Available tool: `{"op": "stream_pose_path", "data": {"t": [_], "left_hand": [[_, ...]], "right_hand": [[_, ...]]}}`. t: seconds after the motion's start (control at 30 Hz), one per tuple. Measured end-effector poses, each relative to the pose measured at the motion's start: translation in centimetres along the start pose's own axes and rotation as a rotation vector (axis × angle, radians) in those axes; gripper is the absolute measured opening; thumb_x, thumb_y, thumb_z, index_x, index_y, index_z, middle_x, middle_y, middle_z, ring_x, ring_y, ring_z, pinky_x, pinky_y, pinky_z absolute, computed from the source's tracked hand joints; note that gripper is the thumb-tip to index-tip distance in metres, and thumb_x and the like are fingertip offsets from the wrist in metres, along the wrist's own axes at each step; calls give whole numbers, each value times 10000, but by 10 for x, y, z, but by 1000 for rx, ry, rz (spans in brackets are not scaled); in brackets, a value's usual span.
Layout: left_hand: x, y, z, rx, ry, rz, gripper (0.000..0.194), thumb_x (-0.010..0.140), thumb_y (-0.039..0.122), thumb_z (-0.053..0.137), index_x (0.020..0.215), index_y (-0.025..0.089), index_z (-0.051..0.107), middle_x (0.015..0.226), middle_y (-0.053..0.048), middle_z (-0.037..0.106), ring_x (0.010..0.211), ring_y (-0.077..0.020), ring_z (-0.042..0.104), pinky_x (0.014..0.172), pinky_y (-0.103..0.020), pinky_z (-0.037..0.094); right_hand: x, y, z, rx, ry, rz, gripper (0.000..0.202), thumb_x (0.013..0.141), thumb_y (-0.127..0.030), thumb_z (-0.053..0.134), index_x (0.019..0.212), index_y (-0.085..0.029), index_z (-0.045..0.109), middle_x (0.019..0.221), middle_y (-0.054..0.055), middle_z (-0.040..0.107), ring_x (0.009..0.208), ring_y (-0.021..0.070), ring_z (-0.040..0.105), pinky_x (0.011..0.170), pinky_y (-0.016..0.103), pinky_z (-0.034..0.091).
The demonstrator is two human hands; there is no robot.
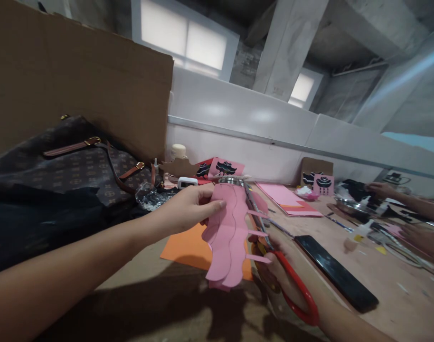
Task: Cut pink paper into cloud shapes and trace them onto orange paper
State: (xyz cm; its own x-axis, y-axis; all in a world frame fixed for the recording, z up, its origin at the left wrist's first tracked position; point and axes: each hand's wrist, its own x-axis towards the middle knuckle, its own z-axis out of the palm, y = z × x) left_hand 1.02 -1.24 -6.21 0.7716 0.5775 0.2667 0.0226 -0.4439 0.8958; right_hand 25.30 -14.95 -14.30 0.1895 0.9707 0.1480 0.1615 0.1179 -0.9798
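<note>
Between thumb and fingers, my left hand [193,206] pinches a pink paper cutout [228,237] near its upper left edge. The cutout has wavy sides, a drawn wavy line down its middle and thin strips sticking out to the right. My right hand [277,266] is closed round a pair of scissors [298,289] with red handles. Their blades run up along the cutout's right edge, partly behind the strips. Whether the blades touch the paper I cannot tell. Below the cutout lies a sheet of orange paper [184,247] on the table.
A black phone [336,270] lies right of my right hand. Pink sheets [281,194] and a glue bottle [359,235] are farther back. A patterned brown bag [74,166] stands left, before a cardboard panel [78,80]. Another person's hands [381,190] are at the far right.
</note>
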Motion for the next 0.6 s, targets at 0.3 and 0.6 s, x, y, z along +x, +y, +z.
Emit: {"op": "stream_pose_path", "data": {"t": [0.3,0.6], "left_hand": [[2,-1,-3,22,13,-24,308,934,437,552,970,159,678,755,-7,619,653,-146,577,566,-249,445],[5,-6,-8,14,19,10,307,934,440,562,970,164,691,792,-11,629,674,-137,557,571,-237,426]], "right_hand": [[-11,-8,2,25,-30,18,301,978,-342,611,1228,-174,614,1208,89,639,983,213,660,819,399,586],[-20,-10,8,36,-65,36,231,995,-366,583,1075,-154,630,880,15,644,631,100,594,539,231,529]]}}
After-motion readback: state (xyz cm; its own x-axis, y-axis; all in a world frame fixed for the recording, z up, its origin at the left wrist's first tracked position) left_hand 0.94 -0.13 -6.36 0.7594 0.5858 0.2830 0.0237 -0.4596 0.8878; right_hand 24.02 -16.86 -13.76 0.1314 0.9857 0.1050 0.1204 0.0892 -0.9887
